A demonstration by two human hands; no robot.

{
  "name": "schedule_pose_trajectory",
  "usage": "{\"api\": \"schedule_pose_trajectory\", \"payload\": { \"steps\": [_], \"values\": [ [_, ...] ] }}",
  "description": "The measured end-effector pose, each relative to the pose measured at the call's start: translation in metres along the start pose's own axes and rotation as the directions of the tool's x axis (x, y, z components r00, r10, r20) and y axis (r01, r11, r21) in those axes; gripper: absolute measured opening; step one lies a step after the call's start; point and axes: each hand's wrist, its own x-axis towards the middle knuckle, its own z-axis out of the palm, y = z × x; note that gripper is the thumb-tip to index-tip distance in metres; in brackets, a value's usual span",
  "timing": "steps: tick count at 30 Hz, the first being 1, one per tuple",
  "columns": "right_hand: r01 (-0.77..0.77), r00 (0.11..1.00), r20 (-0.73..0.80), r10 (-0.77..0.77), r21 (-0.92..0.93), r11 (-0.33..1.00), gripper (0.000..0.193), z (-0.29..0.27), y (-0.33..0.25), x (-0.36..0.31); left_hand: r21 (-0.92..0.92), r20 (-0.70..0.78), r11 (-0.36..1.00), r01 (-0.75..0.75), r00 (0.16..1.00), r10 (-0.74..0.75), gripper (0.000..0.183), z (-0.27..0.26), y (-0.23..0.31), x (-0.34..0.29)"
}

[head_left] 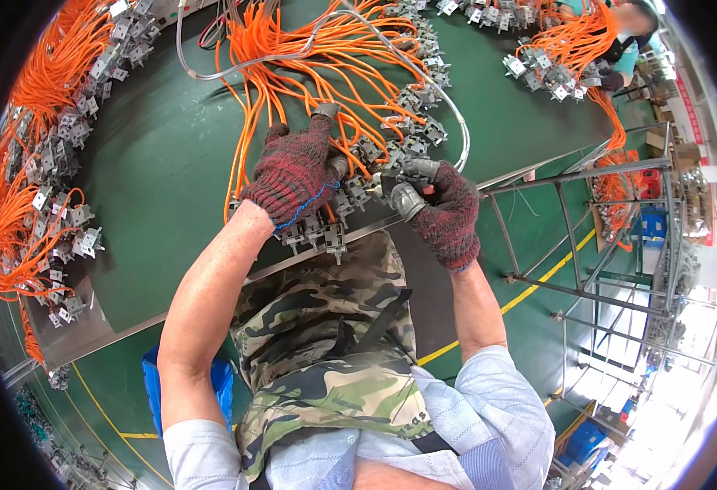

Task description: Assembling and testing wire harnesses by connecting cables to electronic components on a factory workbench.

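Note:
My left hand (293,167), in a dark red knitted glove with grey fingertips, lies over a fan of orange cables (293,73) on the green table. Its fingers are apart, some bent down among the cables; their undersides are hidden. Close by on the right, my right hand (448,212), gloved alike, is closed around a small dark tool (388,183) whose kind I cannot make out. The tool's pale tip is beside the grey metal clips (358,192) at the cable ends. More metal clips (313,235) lie below my left hand along the table edge.
A pale hose (459,114) loops over the cables toward my right hand. Orange cable bundles (56,73) with clips line the left side. At the far right a person handles another bundle (567,53). A metal rack (579,220) stands right; a blue bin (152,384) sits below the table.

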Motion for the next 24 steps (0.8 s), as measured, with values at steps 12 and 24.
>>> {"api": "schedule_pose_trajectory", "payload": {
  "steps": [12, 24],
  "values": [
    [0.193, 0.981, 0.03, -0.191, -0.138, 0.972, 0.027, 0.012, -0.006, -0.009, -0.107, 0.054, 0.993, -0.042, 0.997, 0.048, 0.078, -0.015, -0.011, -0.013],
    [0.014, 0.999, 0.045, -0.007, -0.159, 0.987, 0.034, 0.037, -0.011, -0.015, -0.136, 0.058, 0.989, -0.054, 0.996, 0.063, 0.075, -0.011, -0.016, -0.011]
  ]
}}
